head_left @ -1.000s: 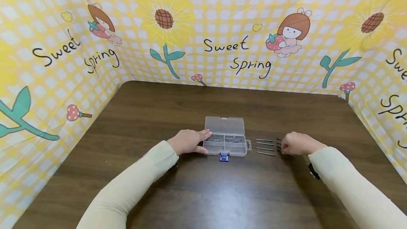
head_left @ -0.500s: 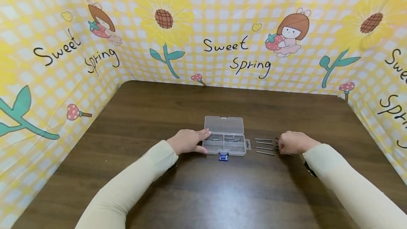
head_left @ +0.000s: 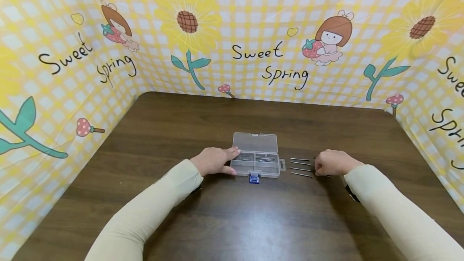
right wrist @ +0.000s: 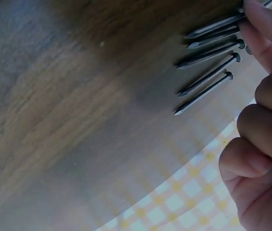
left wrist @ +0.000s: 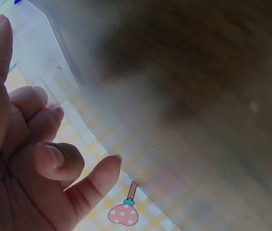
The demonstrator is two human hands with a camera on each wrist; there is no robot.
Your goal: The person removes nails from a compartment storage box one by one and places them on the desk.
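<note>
A clear plastic compartment box lies with its lid tipped back and its blue latch at the front. Metal nails lie in its two rear compartments. My left hand rests against the box's left end, index finger at the rear corner and thumb at the front one. To the right of the box is a row of several nails. Beyond that row, my right hand pinches one nail near its head between thumb and index finger. More nails lie beside it, partly hidden from the head view.
The dark wooden table carries everything. A yellow checked cloth with flowers and lettering stands along its back and both sides. A hanging tab sticks out from the box's right end.
My right hand has shifted slightly left over the second group of nails. The left hand and the box stay practically where they were.
</note>
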